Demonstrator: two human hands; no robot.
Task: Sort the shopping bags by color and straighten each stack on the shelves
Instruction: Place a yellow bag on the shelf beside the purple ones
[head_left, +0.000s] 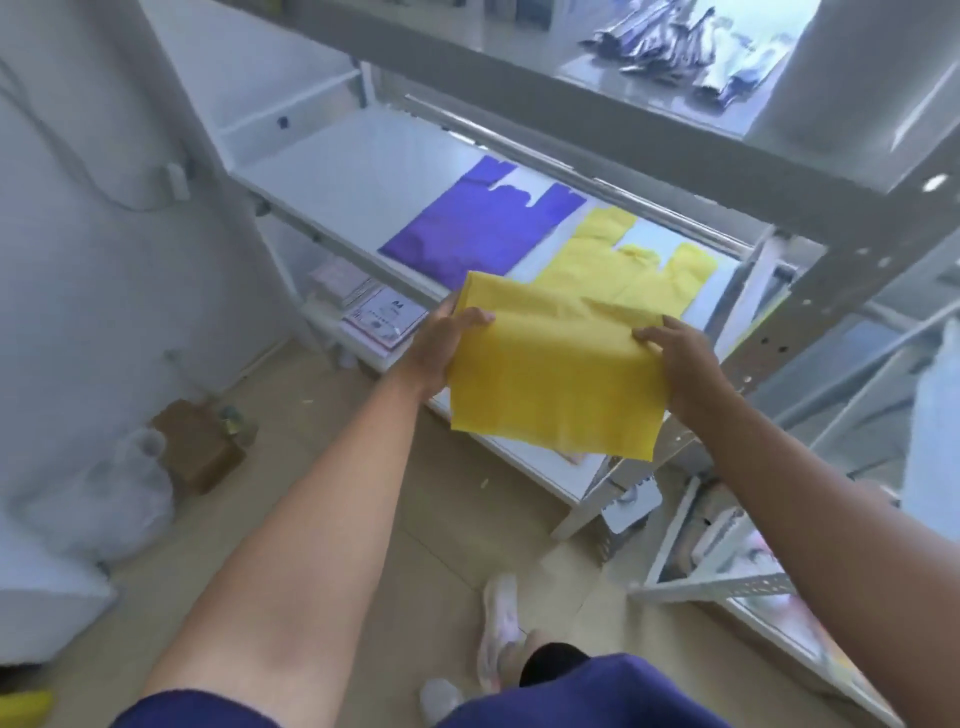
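Yellow bag (550, 384) hangs between my two hands, out in the air in front of the shelf (332, 171). My left hand (441, 345) pinches its left edge, fingers closed over the top; my right hand (680, 358) clamps the right edge the same way. It looks thin, light and floppy, probably slick, so I judge the side edges are the best hold to keep it flat. Just beyond my hands, on the shelf, lies the yellow stack (631, 260), and the purple stack (483, 223) sits just beside it to the left.
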